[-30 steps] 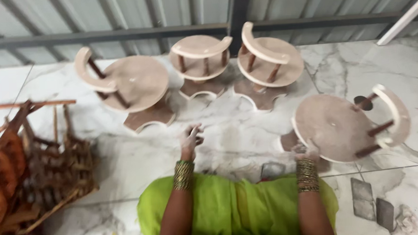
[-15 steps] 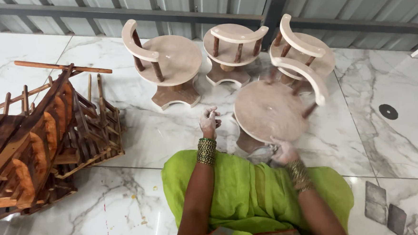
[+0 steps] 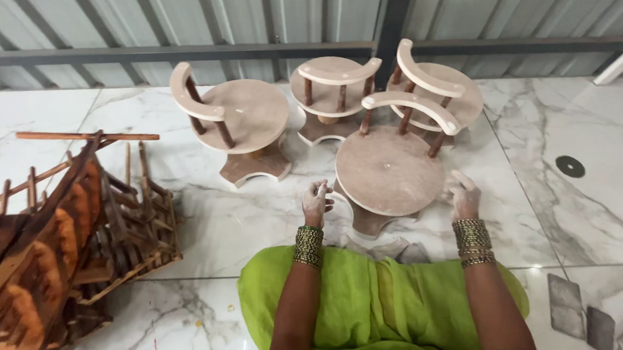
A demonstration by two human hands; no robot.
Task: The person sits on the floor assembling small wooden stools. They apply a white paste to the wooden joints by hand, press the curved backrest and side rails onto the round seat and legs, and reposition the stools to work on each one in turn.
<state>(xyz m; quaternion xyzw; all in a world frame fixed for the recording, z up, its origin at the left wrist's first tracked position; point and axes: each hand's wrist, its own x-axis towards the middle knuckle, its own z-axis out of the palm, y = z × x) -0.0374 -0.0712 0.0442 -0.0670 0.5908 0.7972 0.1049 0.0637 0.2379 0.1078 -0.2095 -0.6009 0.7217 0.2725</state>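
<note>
Chair [image 3: 388,171] sits on the floor [image 3: 214,223] between my hands. My right hand [image 3: 463,194] is open beside it. My left hand [image 3: 316,200] is curled, holding nothing.

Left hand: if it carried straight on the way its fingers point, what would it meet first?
Probably bare marble floor; the left hand points up-frame, between the near small wooden chair and another chair. Depth is unclear.

Bright, even daylight; sharp, soft shadows.
</note>
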